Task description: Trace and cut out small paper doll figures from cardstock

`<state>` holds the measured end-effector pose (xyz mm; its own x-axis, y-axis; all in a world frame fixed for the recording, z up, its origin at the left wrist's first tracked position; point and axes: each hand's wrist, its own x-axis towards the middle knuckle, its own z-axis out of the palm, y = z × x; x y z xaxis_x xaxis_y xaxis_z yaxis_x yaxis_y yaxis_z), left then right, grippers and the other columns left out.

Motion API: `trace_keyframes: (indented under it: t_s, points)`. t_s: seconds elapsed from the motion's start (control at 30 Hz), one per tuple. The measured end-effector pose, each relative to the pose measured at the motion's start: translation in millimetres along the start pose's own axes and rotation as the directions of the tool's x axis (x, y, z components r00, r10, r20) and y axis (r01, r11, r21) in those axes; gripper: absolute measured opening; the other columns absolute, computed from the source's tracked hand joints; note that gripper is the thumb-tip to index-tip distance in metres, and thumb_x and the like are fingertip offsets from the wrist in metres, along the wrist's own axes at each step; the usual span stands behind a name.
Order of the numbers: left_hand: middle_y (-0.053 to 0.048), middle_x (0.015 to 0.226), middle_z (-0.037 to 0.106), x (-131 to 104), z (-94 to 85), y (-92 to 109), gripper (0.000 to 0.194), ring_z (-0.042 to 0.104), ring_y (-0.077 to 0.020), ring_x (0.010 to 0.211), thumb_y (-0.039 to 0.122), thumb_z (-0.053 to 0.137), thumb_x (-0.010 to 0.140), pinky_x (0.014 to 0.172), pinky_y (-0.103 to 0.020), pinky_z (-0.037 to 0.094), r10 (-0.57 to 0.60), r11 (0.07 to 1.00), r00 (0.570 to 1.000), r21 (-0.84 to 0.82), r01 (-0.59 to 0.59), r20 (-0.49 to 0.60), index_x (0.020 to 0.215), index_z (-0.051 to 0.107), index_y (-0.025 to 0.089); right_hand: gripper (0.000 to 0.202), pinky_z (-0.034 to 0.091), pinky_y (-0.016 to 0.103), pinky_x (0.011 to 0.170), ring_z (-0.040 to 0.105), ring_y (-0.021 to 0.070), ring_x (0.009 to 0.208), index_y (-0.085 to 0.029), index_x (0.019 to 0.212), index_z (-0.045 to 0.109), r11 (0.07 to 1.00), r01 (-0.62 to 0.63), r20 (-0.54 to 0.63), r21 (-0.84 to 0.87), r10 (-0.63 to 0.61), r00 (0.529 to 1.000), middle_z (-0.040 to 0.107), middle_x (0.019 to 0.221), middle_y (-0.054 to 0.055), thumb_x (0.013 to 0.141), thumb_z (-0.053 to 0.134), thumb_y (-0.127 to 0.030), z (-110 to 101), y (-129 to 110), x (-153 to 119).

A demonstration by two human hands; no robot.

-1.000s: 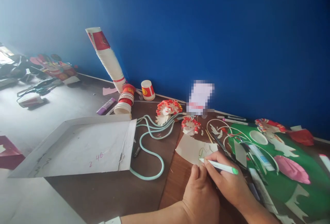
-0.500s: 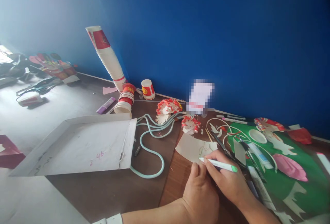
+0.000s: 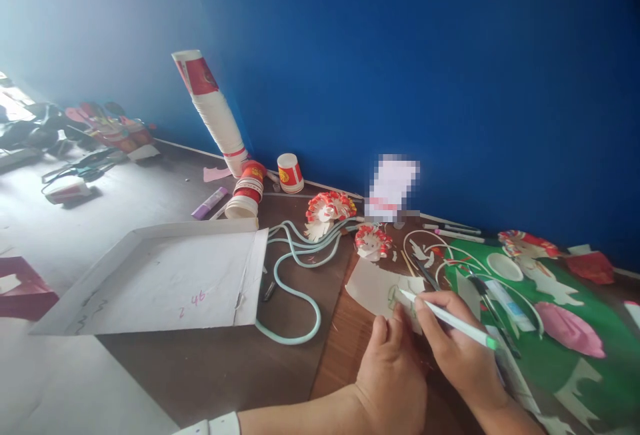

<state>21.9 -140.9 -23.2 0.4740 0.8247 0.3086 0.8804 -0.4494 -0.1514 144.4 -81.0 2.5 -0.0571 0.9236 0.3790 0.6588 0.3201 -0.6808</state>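
Observation:
My right hand (image 3: 453, 341) grips a white marker (image 3: 457, 321) with a green end, its tip on a piece of white paper (image 3: 369, 286). Green curved lines show on that paper near the tip. My left hand (image 3: 393, 365) lies at the paper's lower edge, its fingertips pressing on it and the other fingers curled under. Just beyond the paper sits a red and white cut paper-cup flower (image 3: 373, 242), with a larger one (image 3: 330, 209) to its left.
A white box lid (image 3: 175, 281) lies at the left, beside a pale blue cable (image 3: 316, 311). Stacked paper cups (image 3: 220, 121) lean on the blue wall. On the right, a green sheet (image 3: 545, 328) bears scraps, a glue tube and a pink oval piece (image 3: 571, 329).
My right hand has moved slightly right, and the marker now slants more steeply, its tip higher on the paper. More green lines are visible. The view has shifted a little.

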Motion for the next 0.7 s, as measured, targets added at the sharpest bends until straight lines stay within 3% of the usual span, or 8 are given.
trace_keyframes:
  t_s: [0.3, 0.7]
  points:
    - [-0.016, 0.136, 0.058, 1.1, -2.3, -4.0, 0.047, 0.042, -0.0353, 0.127, 0.042, 0.064, 0.079, 0.105, -0.051, 0.026, -0.003, 1.0, 1.0, 0.004, 0.003, -0.017, 0.119, 0.072, 0.017, 0.014, 0.054, 0.024, 0.059, 0.067, 0.016, 0.062, -0.023, 0.088, 0.062, 0.999, -0.007, 0.024, 0.047, 0.006, 1.0, 0.07, 0.075, 0.001, 0.091, 0.058, -0.037, 3.9, 0.2, 3.0]
    - [-0.017, 0.132, 0.06, 2.7, -4.9, -10.0, 0.043, 0.047, -0.0323, 0.115, 0.041, 0.057, 0.086, 0.097, -0.048, 0.033, 0.031, 0.999, 1.0, 0.038, -0.03, -0.002, 0.117, 0.072, 0.016, 0.019, 0.056, 0.027, 0.066, 0.069, 0.0188, 0.07, -0.023, 0.086, 0.062, 0.999, -0.048, -0.024, 0.02, 0.049, 0.999, 0.072, 0.077, 0.004, 0.089, 0.056, -0.04, 8.1, -0.9, 12.5]
